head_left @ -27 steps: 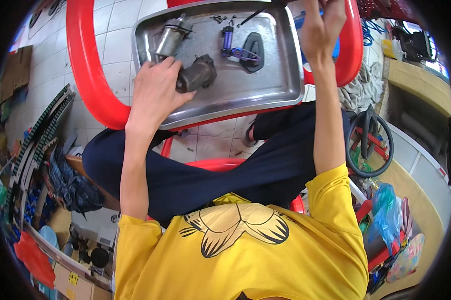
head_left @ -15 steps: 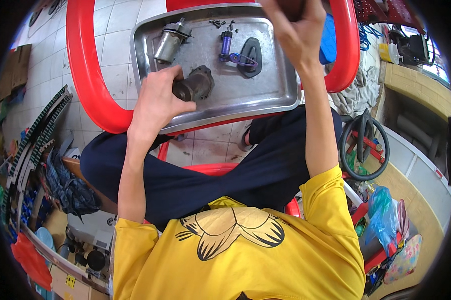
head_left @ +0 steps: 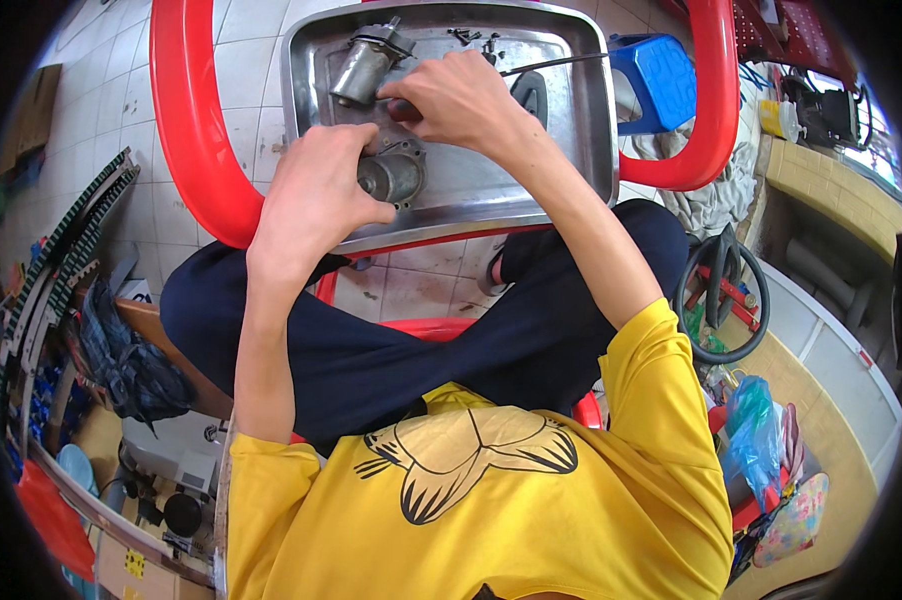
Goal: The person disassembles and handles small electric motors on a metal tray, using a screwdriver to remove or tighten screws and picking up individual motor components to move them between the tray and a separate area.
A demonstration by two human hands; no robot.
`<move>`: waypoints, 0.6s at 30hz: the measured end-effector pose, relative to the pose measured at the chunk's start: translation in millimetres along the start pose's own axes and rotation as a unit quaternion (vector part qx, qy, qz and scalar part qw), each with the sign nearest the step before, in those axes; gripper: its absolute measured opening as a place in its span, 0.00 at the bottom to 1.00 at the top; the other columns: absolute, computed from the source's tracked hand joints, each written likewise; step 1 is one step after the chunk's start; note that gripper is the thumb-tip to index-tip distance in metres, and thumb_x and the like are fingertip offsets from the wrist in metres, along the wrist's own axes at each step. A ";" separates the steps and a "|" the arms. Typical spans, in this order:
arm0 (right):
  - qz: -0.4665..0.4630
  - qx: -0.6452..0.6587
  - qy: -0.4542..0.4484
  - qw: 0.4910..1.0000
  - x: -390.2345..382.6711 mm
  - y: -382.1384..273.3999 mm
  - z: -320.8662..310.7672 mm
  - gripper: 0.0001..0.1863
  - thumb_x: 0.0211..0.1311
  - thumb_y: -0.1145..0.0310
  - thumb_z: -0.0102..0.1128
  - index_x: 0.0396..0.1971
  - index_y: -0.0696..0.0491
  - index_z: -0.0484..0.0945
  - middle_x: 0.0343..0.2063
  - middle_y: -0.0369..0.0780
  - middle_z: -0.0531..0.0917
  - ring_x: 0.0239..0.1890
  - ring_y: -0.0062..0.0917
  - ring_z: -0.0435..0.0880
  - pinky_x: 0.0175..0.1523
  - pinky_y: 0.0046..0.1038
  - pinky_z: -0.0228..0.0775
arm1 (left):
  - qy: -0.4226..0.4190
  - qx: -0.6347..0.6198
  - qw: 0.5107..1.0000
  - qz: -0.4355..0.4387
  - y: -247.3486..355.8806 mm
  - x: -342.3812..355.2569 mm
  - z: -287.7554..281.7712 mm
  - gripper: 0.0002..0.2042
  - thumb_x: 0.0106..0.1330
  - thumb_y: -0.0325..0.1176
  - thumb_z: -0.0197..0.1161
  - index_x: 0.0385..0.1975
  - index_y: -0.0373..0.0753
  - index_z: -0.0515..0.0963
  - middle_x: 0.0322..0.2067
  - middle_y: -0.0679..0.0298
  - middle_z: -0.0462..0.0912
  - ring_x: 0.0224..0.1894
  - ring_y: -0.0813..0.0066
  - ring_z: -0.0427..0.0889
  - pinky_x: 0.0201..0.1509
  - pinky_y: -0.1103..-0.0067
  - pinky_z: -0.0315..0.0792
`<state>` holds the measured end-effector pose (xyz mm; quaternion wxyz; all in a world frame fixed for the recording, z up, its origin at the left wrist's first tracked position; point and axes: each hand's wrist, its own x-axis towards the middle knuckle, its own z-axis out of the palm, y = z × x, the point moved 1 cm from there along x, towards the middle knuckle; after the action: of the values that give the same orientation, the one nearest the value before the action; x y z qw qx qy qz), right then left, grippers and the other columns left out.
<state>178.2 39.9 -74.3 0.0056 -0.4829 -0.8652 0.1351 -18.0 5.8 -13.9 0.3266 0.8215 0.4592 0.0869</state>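
Observation:
My left hand (head_left: 316, 190) curves its thumb and fingers round a short grey metal motor housing (head_left: 403, 177) with a flanged end, which lies in the steel tray (head_left: 491, 214). Just beyond it, my right hand (head_left: 466, 105) is closed on a screwdriver (head_left: 404, 111) with a dark red handle. Its long thin shaft sticks out to the right, over the tray's rim. A cylindrical metal motor (head_left: 363, 70) rests at the tray's far left. Partly hidden by my right hand is a flat black part (head_left: 531, 92). The purple tool is out of sight.
Several small dark screws (head_left: 471, 40) are at the tray's far side. The tray sits on a red plastic chair (head_left: 196, 150) with raised arms. A blue stool (head_left: 656, 82) stands beyond at right, near grey cloth (head_left: 706, 185) and a black rubber tube (head_left: 731, 350).
My right hand has come from the far right edge to the tray's middle, close to my left hand, bringing the screwdriver. It now covers the purple tool. My left hand stays on the housing.

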 end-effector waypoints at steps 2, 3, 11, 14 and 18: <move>0.007 0.014 0.013 1.000 5.7 -0.9 8.6 0.12 0.57 0.59 0.70 0.42 0.41 0.89 0.28 0.39 0.89 0.31 0.38 0.88 0.33 0.39 0.77 | -0.006 0.011 1.000 -0.010 0.0 -1.3 -0.9 0.23 0.39 0.33 0.77 0.35 0.27 0.79 0.32 0.43 0.84 0.38 0.42 0.83 0.46 0.62 0.77; 0.011 0.022 0.021 0.999 8.1 -2.2 11.9 0.12 0.57 0.60 0.70 0.42 0.41 0.89 0.28 0.39 0.89 0.32 0.38 0.88 0.34 0.39 0.77 | -0.025 0.012 0.999 -0.021 1.3 -1.0 -3.0 0.23 0.40 0.33 0.77 0.36 0.28 0.80 0.32 0.44 0.84 0.40 0.43 0.84 0.47 0.61 0.77; 0.014 0.052 0.070 0.996 21.0 -10.4 23.7 0.13 0.48 0.65 0.74 0.37 0.39 0.89 0.29 0.37 0.89 0.34 0.38 0.89 0.37 0.40 0.80 | -0.056 0.020 0.996 -0.064 4.1 -1.9 -5.3 0.25 0.41 0.33 0.77 0.41 0.29 0.81 0.38 0.44 0.85 0.44 0.45 0.84 0.52 0.62 0.77; 0.023 0.058 0.079 0.995 19.3 -13.5 21.1 0.12 0.48 0.65 0.72 0.37 0.39 0.89 0.30 0.37 0.89 0.34 0.38 0.89 0.37 0.40 0.79 | -0.079 0.027 0.994 -0.075 4.9 -2.2 -6.3 0.26 0.42 0.34 0.77 0.42 0.30 0.81 0.38 0.46 0.85 0.46 0.47 0.82 0.53 0.61 0.76; 0.048 0.052 0.044 0.997 21.5 -20.2 20.2 0.13 0.49 0.65 0.71 0.38 0.38 0.89 0.28 0.39 0.89 0.33 0.39 0.89 0.36 0.40 0.79 | -0.071 0.039 0.994 -0.071 4.4 -5.5 -6.3 0.26 0.42 0.34 0.78 0.43 0.33 0.81 0.37 0.50 0.84 0.45 0.49 0.81 0.52 0.62 0.76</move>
<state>147.0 43.2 -91.5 0.0622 -0.5282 -0.8318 0.1589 -20.9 2.6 -5.4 0.3309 0.8033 0.4949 -0.0127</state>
